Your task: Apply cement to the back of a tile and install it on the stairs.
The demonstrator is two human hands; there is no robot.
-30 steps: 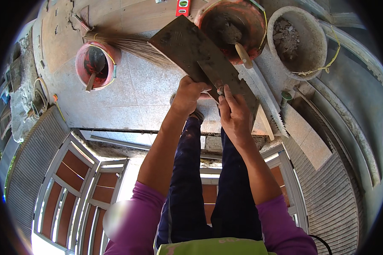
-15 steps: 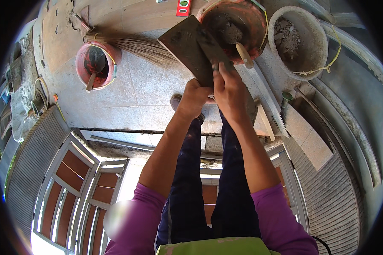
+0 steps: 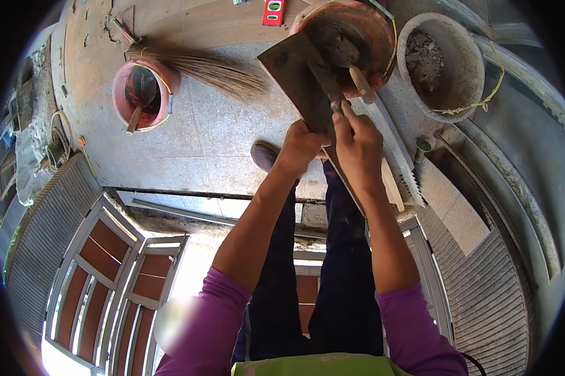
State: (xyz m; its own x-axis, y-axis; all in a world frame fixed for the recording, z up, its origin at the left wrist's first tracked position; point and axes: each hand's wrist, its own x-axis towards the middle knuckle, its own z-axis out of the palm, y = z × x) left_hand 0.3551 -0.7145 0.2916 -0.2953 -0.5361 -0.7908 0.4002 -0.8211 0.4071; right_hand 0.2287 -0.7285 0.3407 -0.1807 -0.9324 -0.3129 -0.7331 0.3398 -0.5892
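Note:
My left hand grips the edge of a long, dark, flat board, tilted in front of me. In my right hand is the handle of a trowel, its narrow blade lying over the board's face; whether it touches is hard to tell. Just beyond the board stands a large reddish bucket with grey mortar inside. A wooden-handled tool leans in that bucket, its head hidden. My shoe shows on the floor below the left hand.
A whitish bucket of rubble stands at the right, a saw below it. Left of the board lie a straw broom and a small pink bucket holding a tool. A red spirit level sits at the top.
The board has shifted to the right with both hands. The trowel and my right hand have moved a little right and downward, and more of the trowel's handle shows.

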